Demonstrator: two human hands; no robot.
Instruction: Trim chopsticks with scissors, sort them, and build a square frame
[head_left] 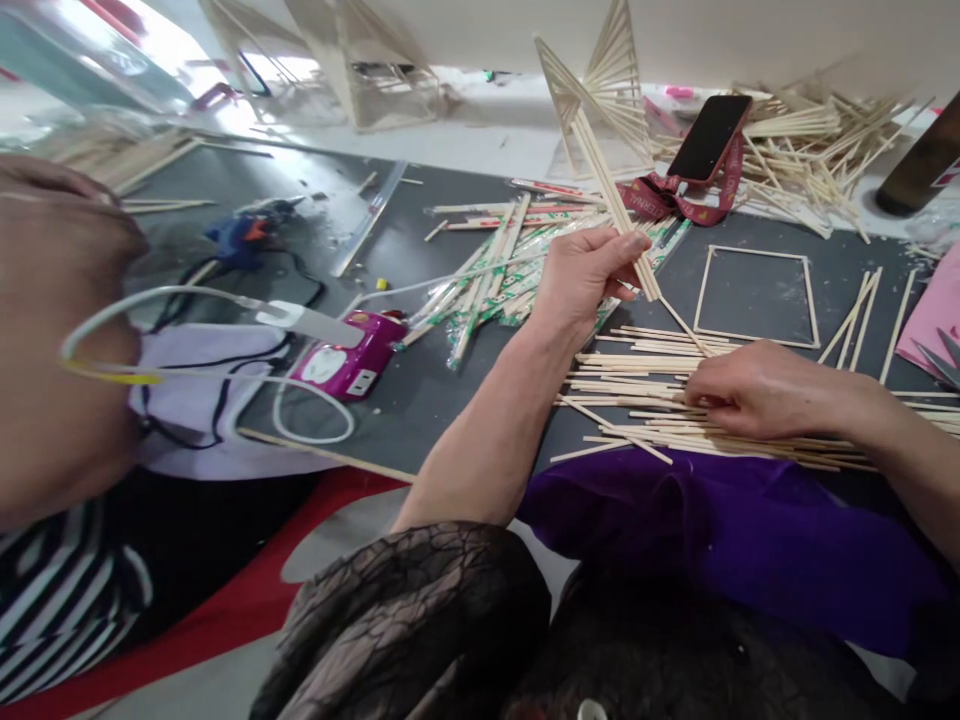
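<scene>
My left hand (589, 275) is closed around a small bundle of thin wooden sticks (611, 200), held up at a slant above the table. Below and to its right, my right hand (742, 390) rests on a spread of loose wooden sticks (622, 385) lying roughly side by side. Its fingers are curled in a pinch among them, and the fingertips are partly hidden. One slanting stick (684, 325) runs from the bundle's lower end towards the right hand. Just behind the right hand lies a square frame made of sticks (810, 300).
Wrapped chopsticks (480, 290) are heaped behind my left arm. A phone (709, 140) with a red strap lies farther back, beside a stick structure (622, 80). A magenta charger box (352, 355), a blue glue gun (240, 238) and another person's arm (67, 350) are at left; scissors (941, 360) at right.
</scene>
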